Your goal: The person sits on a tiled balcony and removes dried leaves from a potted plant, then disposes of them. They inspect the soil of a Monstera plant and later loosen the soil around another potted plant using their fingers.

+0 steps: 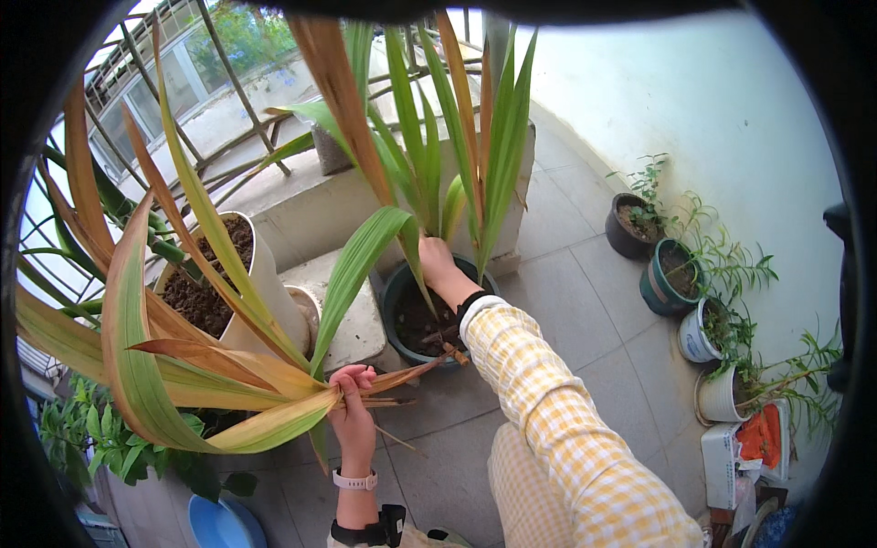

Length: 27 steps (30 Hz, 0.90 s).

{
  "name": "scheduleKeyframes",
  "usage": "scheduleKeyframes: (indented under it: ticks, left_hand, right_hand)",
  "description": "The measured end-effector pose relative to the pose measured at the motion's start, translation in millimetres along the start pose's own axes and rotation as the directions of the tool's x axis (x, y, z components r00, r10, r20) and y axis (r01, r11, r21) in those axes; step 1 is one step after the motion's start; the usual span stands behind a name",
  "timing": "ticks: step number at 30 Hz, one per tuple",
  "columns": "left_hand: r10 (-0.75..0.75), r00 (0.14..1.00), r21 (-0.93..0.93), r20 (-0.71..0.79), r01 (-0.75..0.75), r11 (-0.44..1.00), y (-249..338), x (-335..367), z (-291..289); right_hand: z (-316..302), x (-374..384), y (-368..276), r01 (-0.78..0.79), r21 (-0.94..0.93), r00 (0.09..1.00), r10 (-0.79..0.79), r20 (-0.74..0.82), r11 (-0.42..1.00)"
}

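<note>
My left hand [352,402] is closed round the gathered base of a bunch of long leaves [265,406], yellow and brown with some green. The bunch fans out to the left, and its dry, brown ends stick out to the right of my fist. My right hand [438,265] reaches in among the leaf bases of a tall strap-leaved plant [420,155]. Its fingers curl away from view, so what they grip is hidden. That plant stands in a dark green pot [395,320] of soil, with green leaves and several dried brown ones.
A large white pot [274,283] of soil stands left, beside a pale stone block [343,310]. Several small potted plants [671,274] line the white wall at right. A blue basin [224,521] sits lower left, below leafy greenery [119,434]. Metal railings [233,82] run behind.
</note>
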<state>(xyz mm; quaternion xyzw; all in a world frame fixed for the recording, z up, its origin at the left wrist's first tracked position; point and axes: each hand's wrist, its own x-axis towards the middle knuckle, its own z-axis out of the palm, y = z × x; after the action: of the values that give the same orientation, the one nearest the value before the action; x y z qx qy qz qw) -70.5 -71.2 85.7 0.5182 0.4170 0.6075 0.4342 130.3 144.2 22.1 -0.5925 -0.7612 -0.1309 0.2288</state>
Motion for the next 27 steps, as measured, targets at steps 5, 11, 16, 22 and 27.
scheduleKeyframes:
  ticks: [5, 11, 16, 22, 27]
  left_hand:
    - [-0.011, 1.0, 0.021, 0.028, 0.01, 1.0, -3, -5, 0]
    - [-0.009, 0.998, -0.006, 0.061, 0.009, 1.0, -5, -5, 11]
    - [-0.001, 0.995, 0.039, 0.104, -0.004, 0.999, -2, -6, 21]
    - [-0.019, 0.996, -0.012, 0.092, 0.02, 1.0, -6, -12, 27]
    - [-0.026, 0.995, -0.01, 0.097, 0.027, 1.0, -10, -16, 33]
  right_hand:
    - [-18, -26, -10, -0.002, 0.136, 0.999, -0.006, 0.053, 0.991]
    - [-45, -48, -14, -0.198, 0.565, 0.938, 0.322, -0.127, 0.801]
    - [-42, -63, -12, -0.201, 0.571, 0.937, 0.326, -0.123, 0.796]
    - [-26, -71, -11, -0.271, 0.558, 0.962, 0.246, 0.122, 0.784]
    - [-31, -66, 4, -0.257, 0.375, 0.937, 0.134, 0.323, 0.891]
